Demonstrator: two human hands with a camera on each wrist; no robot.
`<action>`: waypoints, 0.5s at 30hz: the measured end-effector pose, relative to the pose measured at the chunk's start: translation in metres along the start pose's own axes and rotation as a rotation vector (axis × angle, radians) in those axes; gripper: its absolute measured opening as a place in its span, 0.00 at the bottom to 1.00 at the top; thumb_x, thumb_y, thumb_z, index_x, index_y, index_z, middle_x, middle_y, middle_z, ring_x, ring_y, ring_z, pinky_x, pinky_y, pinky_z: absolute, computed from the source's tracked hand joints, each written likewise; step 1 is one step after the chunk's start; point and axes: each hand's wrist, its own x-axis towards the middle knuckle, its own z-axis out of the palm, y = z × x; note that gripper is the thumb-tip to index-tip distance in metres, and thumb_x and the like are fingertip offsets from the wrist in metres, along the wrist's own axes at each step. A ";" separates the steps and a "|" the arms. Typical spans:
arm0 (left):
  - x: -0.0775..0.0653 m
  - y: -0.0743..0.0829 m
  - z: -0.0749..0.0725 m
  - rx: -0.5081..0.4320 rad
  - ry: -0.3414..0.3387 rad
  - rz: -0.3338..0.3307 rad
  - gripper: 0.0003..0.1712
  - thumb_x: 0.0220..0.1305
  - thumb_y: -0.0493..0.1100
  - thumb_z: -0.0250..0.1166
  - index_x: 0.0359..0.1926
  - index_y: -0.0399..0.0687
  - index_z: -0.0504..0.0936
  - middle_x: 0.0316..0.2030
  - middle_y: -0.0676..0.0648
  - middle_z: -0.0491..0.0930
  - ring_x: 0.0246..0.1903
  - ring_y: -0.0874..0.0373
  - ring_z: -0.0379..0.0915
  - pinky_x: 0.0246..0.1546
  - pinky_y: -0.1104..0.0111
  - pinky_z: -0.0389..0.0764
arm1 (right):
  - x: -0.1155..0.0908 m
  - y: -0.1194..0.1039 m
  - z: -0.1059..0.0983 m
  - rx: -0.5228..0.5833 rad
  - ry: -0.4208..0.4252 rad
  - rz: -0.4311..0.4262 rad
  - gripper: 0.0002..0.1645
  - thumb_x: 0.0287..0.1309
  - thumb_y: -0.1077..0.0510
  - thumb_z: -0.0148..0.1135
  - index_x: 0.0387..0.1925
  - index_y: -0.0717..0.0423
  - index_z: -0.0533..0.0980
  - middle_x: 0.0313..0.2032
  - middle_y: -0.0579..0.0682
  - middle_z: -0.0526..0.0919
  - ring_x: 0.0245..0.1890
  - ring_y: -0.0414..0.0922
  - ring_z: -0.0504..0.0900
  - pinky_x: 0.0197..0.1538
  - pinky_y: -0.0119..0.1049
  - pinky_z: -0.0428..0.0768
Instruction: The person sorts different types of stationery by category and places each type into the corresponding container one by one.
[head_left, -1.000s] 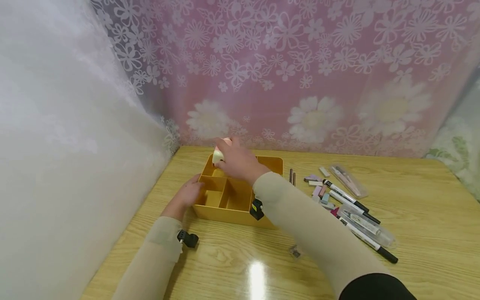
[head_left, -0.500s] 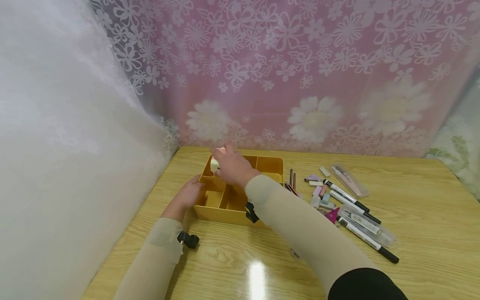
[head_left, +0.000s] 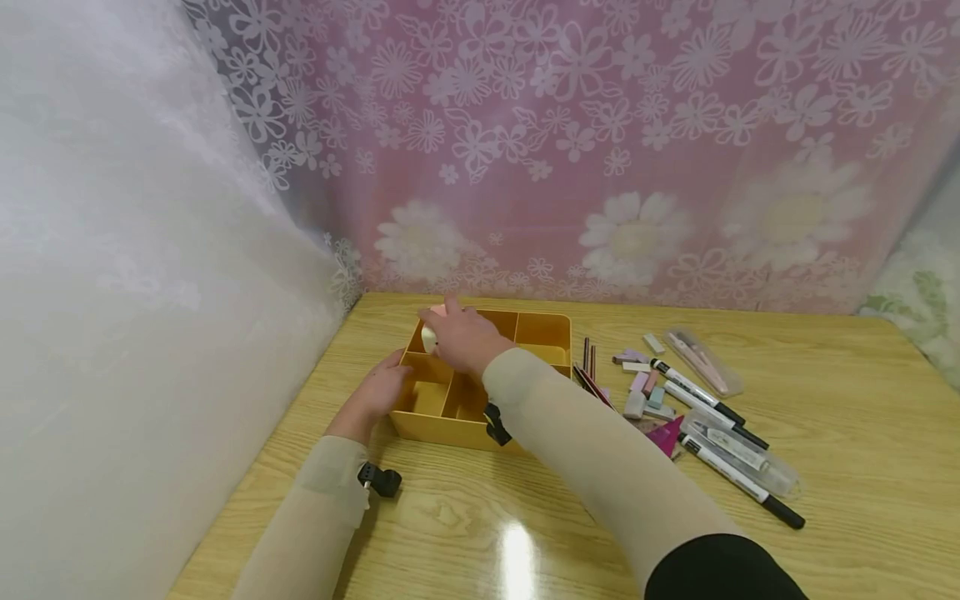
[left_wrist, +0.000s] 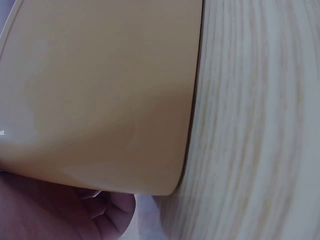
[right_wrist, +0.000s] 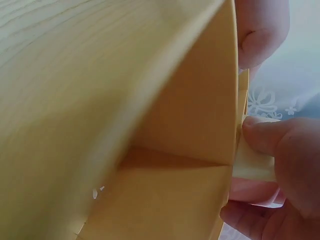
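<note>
A yellow divided organizer box [head_left: 442, 429] sits on the wooden table, its compartments facing up. My right hand [head_left: 468, 337] reaches over it and grips a small rounded cream-and-pink object [head_left: 430, 340] down at the back left compartment. In the right wrist view the thumb lies on the cream side of the object [right_wrist: 255, 157], and the fingers lie beneath its pink part, right at the box wall. My left hand [head_left: 378, 390] holds the box by its left side. Curled fingers [left_wrist: 117, 212] of that hand show beside the outer wall in the left wrist view.
Right of the box lie pencils [head_left: 592, 385], several small erasers [head_left: 647, 392], a magenta triangular piece [head_left: 666, 435], black-and-white markers [head_left: 738, 479], and clear cases [head_left: 705, 360]. A floral curtain [head_left: 525, 167] hangs behind the table and a white sheet [head_left: 150, 292] on the left.
My right hand has moved down and slightly left, lowering the cream-and-pink object into the back left compartment. My left hand stays at the box's side.
</note>
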 end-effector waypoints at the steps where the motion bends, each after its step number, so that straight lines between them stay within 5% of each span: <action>1: 0.000 0.000 0.000 0.004 0.001 -0.001 0.30 0.79 0.46 0.40 0.77 0.46 0.60 0.69 0.38 0.67 0.66 0.41 0.63 0.68 0.44 0.59 | 0.000 -0.001 0.001 -0.023 -0.002 0.000 0.42 0.72 0.45 0.59 0.80 0.35 0.53 0.73 0.60 0.54 0.62 0.62 0.70 0.49 0.47 0.82; 15: 0.004 -0.004 -0.001 0.012 0.011 0.007 0.30 0.78 0.46 0.41 0.76 0.46 0.61 0.69 0.39 0.68 0.66 0.42 0.62 0.69 0.44 0.58 | -0.006 -0.007 0.008 -0.189 0.031 -0.007 0.38 0.73 0.42 0.56 0.78 0.38 0.57 0.67 0.60 0.66 0.61 0.57 0.69 0.45 0.45 0.84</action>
